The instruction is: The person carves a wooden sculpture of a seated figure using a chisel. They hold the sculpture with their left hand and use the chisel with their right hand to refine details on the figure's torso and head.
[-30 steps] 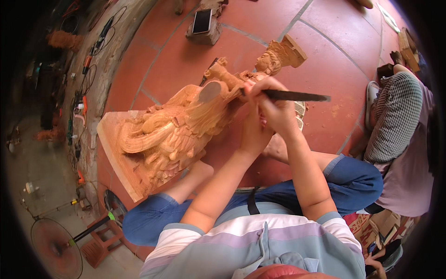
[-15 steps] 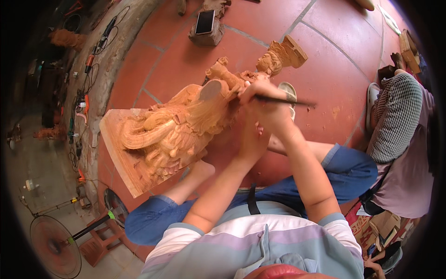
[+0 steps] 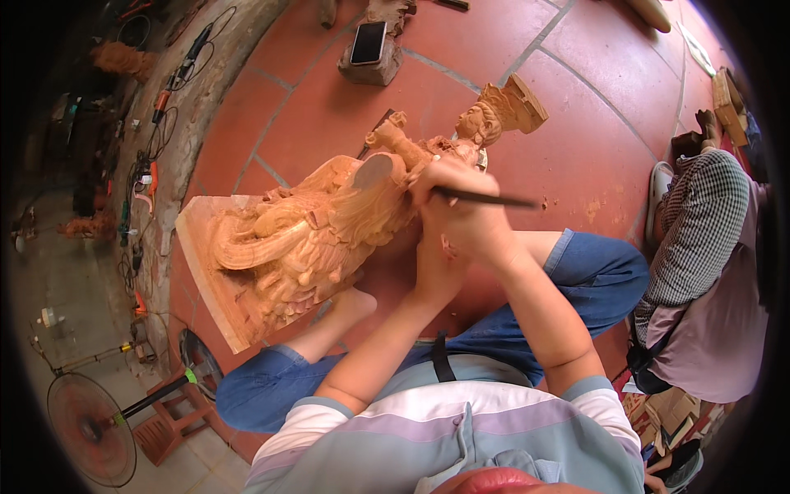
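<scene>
A large pale orange carved wooden statue (image 3: 329,230) with a crowned figure lies tilted across the person's lap, its flat base to the left, above the red tiled floor (image 3: 576,148). The right hand (image 3: 461,210) is closed around a thin dark carving tool (image 3: 485,198), its tip against the statue's upper body. The left hand (image 3: 436,267) sits just below, largely hidden; its grip cannot be told. A black phone (image 3: 368,43) rests on a wooden block (image 3: 370,70) well apart.
</scene>
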Demonstrator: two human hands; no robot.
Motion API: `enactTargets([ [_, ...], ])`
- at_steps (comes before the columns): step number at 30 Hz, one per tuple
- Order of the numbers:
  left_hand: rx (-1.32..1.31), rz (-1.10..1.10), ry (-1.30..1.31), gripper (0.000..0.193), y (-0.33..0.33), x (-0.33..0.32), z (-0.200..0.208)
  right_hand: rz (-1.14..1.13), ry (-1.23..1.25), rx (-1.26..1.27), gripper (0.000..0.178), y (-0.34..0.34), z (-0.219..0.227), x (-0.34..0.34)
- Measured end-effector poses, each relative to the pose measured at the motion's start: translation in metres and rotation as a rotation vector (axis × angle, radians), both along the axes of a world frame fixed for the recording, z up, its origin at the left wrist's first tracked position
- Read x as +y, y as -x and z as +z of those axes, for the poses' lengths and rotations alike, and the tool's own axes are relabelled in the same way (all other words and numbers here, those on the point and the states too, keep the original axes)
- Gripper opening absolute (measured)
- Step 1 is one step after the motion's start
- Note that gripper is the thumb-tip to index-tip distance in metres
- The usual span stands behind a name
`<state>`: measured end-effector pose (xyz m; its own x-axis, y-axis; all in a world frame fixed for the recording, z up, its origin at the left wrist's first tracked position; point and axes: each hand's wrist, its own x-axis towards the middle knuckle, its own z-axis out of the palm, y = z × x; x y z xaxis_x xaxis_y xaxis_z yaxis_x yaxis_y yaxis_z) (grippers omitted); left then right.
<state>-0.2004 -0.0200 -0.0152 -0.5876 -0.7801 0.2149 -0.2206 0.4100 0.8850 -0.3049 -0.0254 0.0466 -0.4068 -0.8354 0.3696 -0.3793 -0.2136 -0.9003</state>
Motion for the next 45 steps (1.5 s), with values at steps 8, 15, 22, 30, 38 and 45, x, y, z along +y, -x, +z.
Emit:
enactTargets([
  [8,0.028,-0.009,-0.191,0.067,-0.002,0.003,-0.031,0.065,-0.036,-0.194,0.016,0.009,-0.001,-0.007],
  [15,-0.071,-0.030,-0.425,0.076,0.008,0.000,0.009,0.085,-0.075,-0.412,0.018,0.019,-0.006,-0.005],
  [22,-0.087,-0.016,-0.268,0.062,-0.003,0.001,-0.001,0.039,0.033,-0.487,0.017,0.006,-0.033,0.002],
  [30,-0.024,-0.057,-0.190,0.072,-0.006,0.002,0.001,0.004,0.061,-0.267,0.016,-0.001,-0.026,0.002],
  [38,-0.035,-0.048,-0.018,0.089,-0.010,-0.001,0.000,-0.026,0.157,-0.099,0.017,-0.007,-0.027,0.000],
  [45,-0.069,-0.082,-0.316,0.087,-0.003,-0.004,0.011,-0.028,-0.015,-0.330,0.018,0.007,-0.027,0.004],
])
